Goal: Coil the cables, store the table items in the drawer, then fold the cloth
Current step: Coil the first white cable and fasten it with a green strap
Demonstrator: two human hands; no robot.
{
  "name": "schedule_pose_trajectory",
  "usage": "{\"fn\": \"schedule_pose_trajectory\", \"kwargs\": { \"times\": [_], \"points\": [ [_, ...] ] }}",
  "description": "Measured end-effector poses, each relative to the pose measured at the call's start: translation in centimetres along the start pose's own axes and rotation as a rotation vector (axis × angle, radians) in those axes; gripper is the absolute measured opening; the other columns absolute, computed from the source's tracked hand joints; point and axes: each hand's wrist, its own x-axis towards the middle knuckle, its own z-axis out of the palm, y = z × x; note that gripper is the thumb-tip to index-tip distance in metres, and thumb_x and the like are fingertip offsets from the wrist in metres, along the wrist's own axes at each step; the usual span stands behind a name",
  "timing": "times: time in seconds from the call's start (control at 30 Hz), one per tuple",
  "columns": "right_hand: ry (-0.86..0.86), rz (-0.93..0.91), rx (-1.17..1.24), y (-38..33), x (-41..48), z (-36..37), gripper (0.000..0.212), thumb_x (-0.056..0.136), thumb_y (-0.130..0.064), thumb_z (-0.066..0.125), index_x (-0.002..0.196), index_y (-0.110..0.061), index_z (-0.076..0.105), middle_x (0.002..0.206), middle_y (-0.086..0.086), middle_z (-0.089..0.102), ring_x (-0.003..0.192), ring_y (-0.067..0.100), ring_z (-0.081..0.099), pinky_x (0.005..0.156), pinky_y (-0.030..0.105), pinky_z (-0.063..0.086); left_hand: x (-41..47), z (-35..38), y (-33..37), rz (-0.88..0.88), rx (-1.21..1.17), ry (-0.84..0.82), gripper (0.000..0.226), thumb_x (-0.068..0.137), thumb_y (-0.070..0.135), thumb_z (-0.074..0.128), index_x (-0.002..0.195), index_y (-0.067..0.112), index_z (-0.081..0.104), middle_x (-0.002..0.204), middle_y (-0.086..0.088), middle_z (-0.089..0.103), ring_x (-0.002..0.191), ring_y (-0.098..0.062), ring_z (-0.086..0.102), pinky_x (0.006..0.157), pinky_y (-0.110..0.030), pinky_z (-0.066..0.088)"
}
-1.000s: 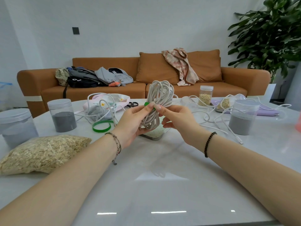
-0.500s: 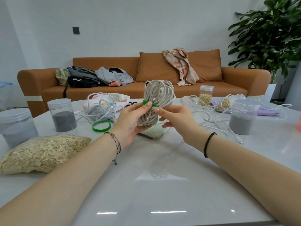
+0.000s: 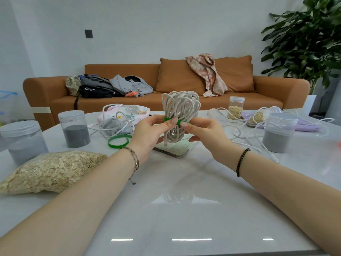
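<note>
I see both hands point(image 3: 147, 133) point(image 3: 204, 133) pinching a green strap point(image 3: 168, 119) around the bundled white cable coil point(image 3: 180, 115); fastening comes next.

1. Two hands were raised over the table: the left hand point(image 3: 147, 133) and the right hand point(image 3: 208, 133).
2. One coiled cable bundle point(image 3: 180, 115) stood upright between them.
3. Two green bands were in view: one green tie point(image 3: 168, 119) around the bundle, one green ring point(image 3: 119, 141) flat on the table to the left.
4. Three large jars of grey powder stood there: two on the left point(image 3: 22, 139) point(image 3: 74, 129), one on the right point(image 3: 279, 133).
5. One small upright jar of grain point(image 3: 235, 108) stood far right.
6. One bag of oats point(image 3: 49, 170) lay near left.
7. One phone point(image 3: 175, 148) lay under the bundle.
8. Loose white cables point(image 3: 245, 133) sprawled on both sides; their number could not be told.
</note>
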Motion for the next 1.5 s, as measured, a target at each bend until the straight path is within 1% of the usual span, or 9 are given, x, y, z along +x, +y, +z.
{"fn": "schedule_pose_trajectory", "kwargs": {
  "times": [0.17,0.33,0.5,0.67,0.9,1.27,1.37,1.43,1.5],
  "points": [
    [-0.003,0.007,0.006,0.1,0.06,-0.02,0.017,0.089,-0.023,0.074,0.101,-0.01,0.077,0.093,0.002,0.074,0.082,0.005,0.065,0.07,0.023,0.053,0.08,-0.1,-0.2,0.035,0.004,0.003,0.029,0.085,0.023,0.078,0.107,0.006,0.07,0.085,0.005,0.076,0.079,-0.006,0.073,0.069,-0.021,0.057],
    [0.0,-0.002,0.014,-0.18,-0.06,0.28,0.015,0.093,-0.026,0.07,0.095,-0.013,0.077,0.084,-0.002,0.073,0.079,0.007,0.063,0.071,0.025,0.055,0.19,0.22,-0.36,0.041,0.012,0.042,0.034,0.085,0.031,0.077,0.104,0.003,0.073,0.096,-0.006,0.077,0.088,-0.016,0.074,0.077,-0.029,0.061],
    [0.036,0.029,0.059,-0.34,-0.17,0.67,0.02,0.091,-0.035,0.071,0.087,-0.017,0.078,0.079,-0.005,0.072,0.076,0.01,0.059,0.069,0.028,0.055,0.1,0.26,-0.14,0.015,0.0,0.03,0.028,0.09,0.035,0.071,0.095,0.008,0.078,0.093,-0.005,0.078,0.083,-0.011,0.073,0.075,-0.025,0.06],
    [0.043,0.056,0.062,-0.09,0.04,0.37,0.022,0.093,-0.031,0.069,0.095,-0.01,0.077,0.087,0.0,0.073,0.082,0.013,0.061,0.073,0.029,0.053,0.1,0.46,-0.36,-0.019,0.012,0.002,0.027,0.098,0.034,0.06,0.097,0.012,0.076,0.092,0.001,0.078,0.081,-0.005,0.072,0.068,-0.021,0.058],
    [0.061,0.052,0.024,0.11,0.12,0.18,0.017,0.091,-0.027,0.072,0.104,-0.016,0.075,0.089,-0.003,0.074,0.082,0.008,0.065,0.07,0.022,0.052,0.34,0.07,-0.46,0.013,-0.003,0.0,0.03,0.097,0.026,0.063,0.118,0.007,0.072,0.109,-0.005,0.076,0.099,-0.012,0.071,0.082,-0.024,0.059],
    [0.083,0.033,0.028,0.31,0.12,0.4,0.026,0.091,-0.03,0.071,0.109,-0.011,0.075,0.092,0.001,0.072,0.081,0.009,0.061,0.068,0.024,0.052,0.08,0.38,-0.24,0.063,0.077,-0.028,0.022,0.095,0.031,0.065,0.105,0.015,0.076,0.101,-0.003,0.078,0.09,-0.009,0.073,0.087,-0.028,0.059],
    [0.072,0.025,0.008,0.46,0.01,0.36,0.023,0.091,-0.026,0.071,0.109,-0.012,0.074,0.092,-0.002,0.073,0.08,0.006,0.064,0.067,0.021,0.053,0.22,0.02,-0.61,0.081,0.131,-0.009,0.011,0.093,0.032,0.068,0.098,0.027,0.076,0.099,0.0,0.078,0.098,-0.02,0.071,0.096,-0.037,0.055],
    [0.07,0.015,0.002,0.45,0.03,0.52,0.022,0.091,-0.026,0.071,0.109,-0.013,0.075,0.093,-0.002,0.074,0.08,0.005,0.064,0.067,0.021,0.053,0.32,-0.24,-0.63,0.108,0.171,0.009,0.007,0.092,0.034,0.068,0.093,0.034,0.075,0.091,0.01,0.078,0.091,-0.014,0.066,0.094,-0.035,0.052],
    [0.077,0.006,0.009,0.33,-0.02,0.55,0.021,0.091,-0.027,0.071,0.107,-0.014,0.075,0.093,-0.002,0.074,0.079,0.005,0.064,0.067,0.022,0.053,0.26,-0.13,-0.49,0.132,0.187,0.006,0.008,0.094,0.035,0.066,0.095,0.034,0.073,0.082,0.02,0.076,0.084,0.002,0.067,0.088,-0.024,0.054]
  ]
}}
